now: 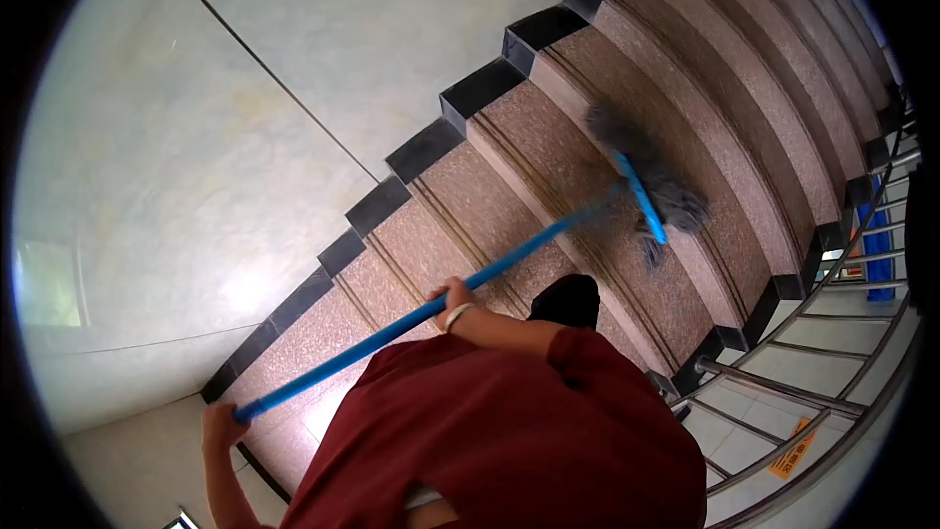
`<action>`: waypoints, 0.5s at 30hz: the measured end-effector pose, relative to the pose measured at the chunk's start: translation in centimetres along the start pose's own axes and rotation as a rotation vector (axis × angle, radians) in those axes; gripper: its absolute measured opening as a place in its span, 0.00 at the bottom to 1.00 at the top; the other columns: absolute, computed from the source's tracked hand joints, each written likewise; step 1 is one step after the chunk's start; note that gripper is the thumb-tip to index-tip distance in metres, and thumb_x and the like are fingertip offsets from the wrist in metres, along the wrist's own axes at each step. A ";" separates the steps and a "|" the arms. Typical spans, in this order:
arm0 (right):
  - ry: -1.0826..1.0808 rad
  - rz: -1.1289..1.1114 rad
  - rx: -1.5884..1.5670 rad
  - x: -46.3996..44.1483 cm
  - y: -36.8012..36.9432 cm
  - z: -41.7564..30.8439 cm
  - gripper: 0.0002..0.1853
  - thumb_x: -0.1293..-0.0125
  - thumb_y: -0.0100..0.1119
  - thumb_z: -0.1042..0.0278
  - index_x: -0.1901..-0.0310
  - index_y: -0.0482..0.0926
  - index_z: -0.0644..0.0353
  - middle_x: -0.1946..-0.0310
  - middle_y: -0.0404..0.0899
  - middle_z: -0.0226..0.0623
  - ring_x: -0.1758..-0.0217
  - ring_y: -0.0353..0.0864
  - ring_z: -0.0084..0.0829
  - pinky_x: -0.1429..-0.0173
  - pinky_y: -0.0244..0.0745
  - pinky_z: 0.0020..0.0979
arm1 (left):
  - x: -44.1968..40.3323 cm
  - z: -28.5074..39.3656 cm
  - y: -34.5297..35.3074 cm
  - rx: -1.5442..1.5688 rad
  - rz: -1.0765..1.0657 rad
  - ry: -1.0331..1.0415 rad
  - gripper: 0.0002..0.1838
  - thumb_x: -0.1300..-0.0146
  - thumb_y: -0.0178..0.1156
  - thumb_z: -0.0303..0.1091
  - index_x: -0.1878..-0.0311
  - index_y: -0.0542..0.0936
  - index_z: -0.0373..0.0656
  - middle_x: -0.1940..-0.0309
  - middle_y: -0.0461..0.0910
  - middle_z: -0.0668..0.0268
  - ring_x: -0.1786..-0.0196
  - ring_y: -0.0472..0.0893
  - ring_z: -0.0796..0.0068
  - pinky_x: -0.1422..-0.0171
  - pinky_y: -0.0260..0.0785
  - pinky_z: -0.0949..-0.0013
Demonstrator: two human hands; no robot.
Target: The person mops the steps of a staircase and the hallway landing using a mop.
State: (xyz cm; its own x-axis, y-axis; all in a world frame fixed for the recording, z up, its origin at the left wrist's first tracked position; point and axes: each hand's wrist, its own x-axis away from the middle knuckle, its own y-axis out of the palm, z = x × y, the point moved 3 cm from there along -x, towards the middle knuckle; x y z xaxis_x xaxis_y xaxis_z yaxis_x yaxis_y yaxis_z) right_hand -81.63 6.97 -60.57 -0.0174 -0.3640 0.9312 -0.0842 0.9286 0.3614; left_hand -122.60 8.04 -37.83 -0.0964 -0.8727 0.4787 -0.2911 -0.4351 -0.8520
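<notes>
- Wrapping tightly round the blue handle [392, 328] near its end, the left hand [223, 426] has a narrow grip.
- The right hand [452, 298], with a pale band [457, 315] at the wrist, grips the same handle farther along; 2 hands hold 1 mop.
- Beyond the right hand, the mop head [676, 204] lies on the speckled stairs [480, 204].
- It looks grey, stringy and splayed, with a bright blue bar [641, 198].

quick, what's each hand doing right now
Left hand: closed, holding the blue mop handle at its end.
Right hand: closed, holding the same handle farther along, nearer the mop head.
</notes>
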 end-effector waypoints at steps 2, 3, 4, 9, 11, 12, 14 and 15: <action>0.027 -0.047 0.083 -1.7 1.5 3.8 0.08 0.51 0.44 0.69 0.82 0.61 0.59 0.87 0.62 0.37 0.84 0.65 0.32 0.75 0.65 0.33 | 4.1 -1.2 -0.7 0.128 0.052 -0.078 0.09 0.68 0.58 0.38 0.86 0.74 0.43 0.86 0.72 0.57 0.79 0.73 0.58 0.73 0.65 0.61; 0.060 -0.048 0.080 -2.2 2.2 5.7 0.08 0.51 0.45 0.68 0.82 0.61 0.59 0.86 0.63 0.37 0.83 0.65 0.31 0.74 0.66 0.33 | 5.7 -1.7 -0.7 0.050 0.014 -0.113 0.08 0.68 0.58 0.37 0.86 0.74 0.43 0.86 0.72 0.57 0.80 0.72 0.58 0.73 0.65 0.61; 0.094 -0.052 0.078 -2.6 2.8 7.5 0.08 0.50 0.45 0.68 0.81 0.62 0.60 0.85 0.64 0.36 0.82 0.66 0.30 0.73 0.67 0.32 | 7.4 -2.1 -0.6 -0.028 -0.023 -0.150 0.08 0.68 0.58 0.36 0.86 0.74 0.42 0.86 0.72 0.56 0.80 0.72 0.58 0.73 0.65 0.61; 0.115 0.011 0.557 -5.0 2.7 12.1 0.15 0.49 0.42 0.60 0.85 0.68 0.62 0.85 0.71 0.38 0.83 0.68 0.29 0.76 0.64 0.31 | 13.9 0.3 0.0 0.158 -0.128 -0.232 0.10 0.64 0.57 0.39 0.80 0.72 0.44 0.84 0.72 0.56 0.78 0.71 0.54 0.73 0.64 0.58; 0.060 0.089 0.664 -6.6 2.1 12.0 0.17 0.51 0.43 0.59 0.88 0.68 0.63 0.88 0.70 0.38 0.86 0.67 0.29 0.78 0.62 0.29 | 13.8 2.3 -0.4 0.204 -0.166 -0.307 0.12 0.63 0.57 0.40 0.79 0.73 0.42 0.82 0.73 0.55 0.75 0.72 0.53 0.70 0.64 0.56; 0.070 0.087 0.676 -7.0 2.1 11.3 0.16 0.53 0.43 0.61 0.89 0.68 0.63 0.88 0.70 0.39 0.85 0.68 0.30 0.80 0.62 0.29 | 13.6 2.8 -0.3 0.194 -0.171 -0.339 0.12 0.63 0.56 0.41 0.78 0.73 0.42 0.82 0.73 0.55 0.74 0.72 0.53 0.69 0.64 0.56; 0.094 0.063 0.679 -7.1 3.2 9.7 0.13 0.53 0.42 0.63 0.86 0.67 0.63 0.88 0.69 0.39 0.86 0.67 0.31 0.81 0.61 0.31 | 12.6 3.6 0.5 0.155 -0.090 -0.371 0.10 0.66 0.57 0.38 0.82 0.74 0.42 0.84 0.72 0.55 0.77 0.72 0.55 0.71 0.64 0.59; 0.123 0.094 0.534 -6.9 3.9 9.0 0.10 0.52 0.42 0.67 0.86 0.64 0.61 0.89 0.64 0.39 0.87 0.64 0.31 0.82 0.61 0.29 | 12.2 3.8 0.7 0.104 -0.014 -0.400 0.07 0.69 0.57 0.34 0.85 0.75 0.41 0.86 0.72 0.56 0.80 0.73 0.57 0.73 0.65 0.61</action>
State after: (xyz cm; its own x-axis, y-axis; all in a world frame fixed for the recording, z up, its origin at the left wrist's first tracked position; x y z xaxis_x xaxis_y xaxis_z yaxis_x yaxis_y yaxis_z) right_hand -90.81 12.48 -65.98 0.0650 -0.2405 0.9685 -0.5822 0.7791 0.2325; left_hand -120.37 -3.75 -33.43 0.2903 -0.8749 0.3878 -0.1902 -0.4499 -0.8726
